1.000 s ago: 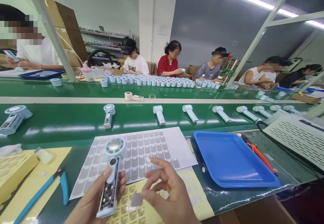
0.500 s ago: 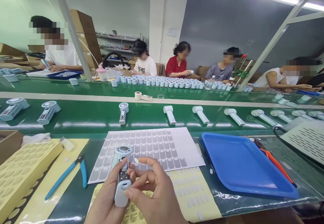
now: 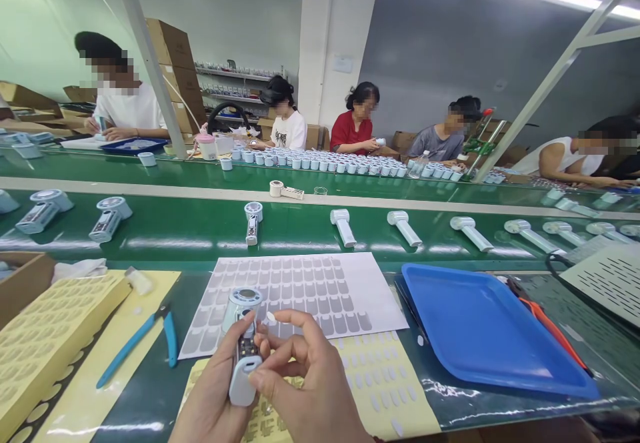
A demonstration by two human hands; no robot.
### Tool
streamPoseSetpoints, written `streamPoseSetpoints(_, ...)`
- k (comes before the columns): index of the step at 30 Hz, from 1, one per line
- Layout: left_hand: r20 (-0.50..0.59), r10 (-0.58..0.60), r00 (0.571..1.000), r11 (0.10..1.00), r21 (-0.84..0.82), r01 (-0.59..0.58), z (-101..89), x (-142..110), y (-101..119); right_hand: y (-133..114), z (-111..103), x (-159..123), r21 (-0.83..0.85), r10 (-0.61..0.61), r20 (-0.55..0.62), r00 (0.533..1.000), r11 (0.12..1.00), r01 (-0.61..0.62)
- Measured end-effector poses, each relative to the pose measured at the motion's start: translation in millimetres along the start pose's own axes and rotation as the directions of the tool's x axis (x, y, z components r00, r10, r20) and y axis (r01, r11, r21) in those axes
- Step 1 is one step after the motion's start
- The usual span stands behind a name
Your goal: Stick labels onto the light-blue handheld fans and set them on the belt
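My left hand [image 3: 213, 389] is wrapped round a pale blue handheld fan [image 3: 243, 387], its round head pointing away from me. The handle lies open on its upper side, showing a dark circuit board. On the raised index fingertip of my right hand [image 3: 317, 379] sits a small white oval sticker [image 3: 271, 317]. That hand's thumb and other fingers are bent together at the handle's bottom end, touching it. Beneath both hands are a white sheet of grey labels [image 3: 357, 296] and a yellow sheet of white oval stickers [image 3: 420, 409].
Blue cutters [image 3: 131, 348] and a yellow sheet stack [image 3: 55, 336] lie at left. A blue tray [image 3: 493, 336] and orange-handled pliers [image 3: 553, 333] are at right. Several fans, including one open fan [image 3: 253, 223], line the green conveyor [image 3: 295, 229]. Co-workers sit beyond it.
The whole view has shifted slightly, so the surroundings appear a little further right. Both hands keep nearly the same pose on the fan, and the sticker stays on the right index fingertip.
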State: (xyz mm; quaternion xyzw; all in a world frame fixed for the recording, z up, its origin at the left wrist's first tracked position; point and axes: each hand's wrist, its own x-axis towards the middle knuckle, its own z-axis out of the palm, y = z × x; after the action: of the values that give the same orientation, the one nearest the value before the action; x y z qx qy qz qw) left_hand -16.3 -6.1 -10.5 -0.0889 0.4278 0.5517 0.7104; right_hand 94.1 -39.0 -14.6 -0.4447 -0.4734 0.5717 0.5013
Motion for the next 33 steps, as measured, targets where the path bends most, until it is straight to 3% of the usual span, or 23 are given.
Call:
streamPoseSetpoints(5,0.032,0.032,0.999,0.999,-0.029,-0.031,-3.2,-4,-3,2,1,-2,-0.070,-0.012,-0.012,1.000,0.998,0.011)
streamPoseSetpoints(8,0.018,0.073,0.997,0.997,-0.009,-0.073,-1.6,-12,-7,12,4,-5,-0.250,-0.177,-0.014,0.984,0.953,0.168)
streamPoseSetpoints(11,0.019,0.068,0.998,0.998,-0.001,-0.068,3.0,-19,-9,22,5,-6,-0.409,-0.355,-0.037,0.934,0.858,0.310)
streamPoseSetpoints(13,0.012,-0.008,1.000,0.999,-0.037,0.008,5.2,-23,-8,25,2,-5,-0.400,-0.326,-0.104,0.940,0.879,0.261)
streamPoseSetpoints(15,0.006,-0.059,0.998,0.997,-0.057,0.059,4.1,-24,-7,25,-6,0,-0.244,-0.185,-0.143,0.972,0.959,0.146)
streamPoseSetpoints(18,0.006,0.023,1.000,0.996,0.082,-0.023,-8.0,-19,-3,29,-27,7,-0.078,-0.092,-0.113,0.989,0.993,0.084)
streamPoseSetpoints(23,0.077,0.205,0.976,0.815,0.539,-0.214,-49.7,12,-2,51,-59,9,-0.433,-0.168,-0.073,0.983,0.893,0.121)
streamPoseSetpoints(28,0.223,0.199,0.954,0.688,0.661,-0.298,-75.4,37,-4,65,-57,5,-0.520,-0.168,-0.067,0.984,0.847,0.109)
streamPoseSetpoints(33,0.250,0.232,0.940,0.617,0.709,-0.341,-71.5,31,-7,69,-53,5,-0.580,-0.210,-0.029,0.977,0.800,0.154)
